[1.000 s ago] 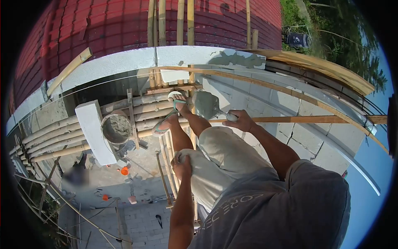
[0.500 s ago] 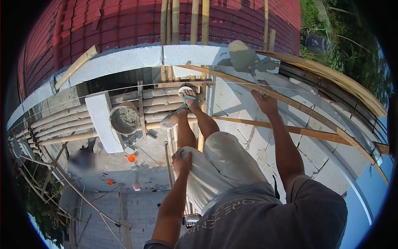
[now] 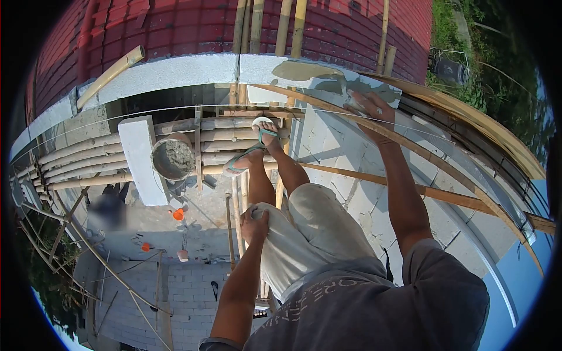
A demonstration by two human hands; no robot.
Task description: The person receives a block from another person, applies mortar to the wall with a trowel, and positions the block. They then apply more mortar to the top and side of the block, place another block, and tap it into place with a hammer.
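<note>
My right hand (image 3: pixel 374 112) is closed around the handle of a trowel (image 3: pixel 310 72), whose blade lies low over the top of the white block wall (image 3: pixel 193 69). Wet grey mortar (image 3: pixel 383 92) coats the blocks beside it. Curled against the knee, my left hand (image 3: pixel 255 222) grips the light trouser leg (image 3: pixel 293 248). A bucket of mortar (image 3: pixel 174 158) stands on the bamboo poles (image 3: pixel 96 162), next to a loose white block (image 3: pixel 142 161). My sandalled feet are on the poles too.
A thin string (image 3: pixel 228 107) runs along the wall. Wooden strips (image 3: pixel 433 153) cross beneath my right arm. Red roof tiles (image 3: pixel 175 26) lie beyond the wall. Far below, a blurred person (image 3: pixel 108 209) is near orange containers (image 3: pixel 177 214). More bamboo poles (image 3: pixel 256 26) rise past the wall.
My right hand has moved up toward the wall, and the trowel blade has shifted left and turned flatter along the block top. My left hand stays on the trouser leg.
</note>
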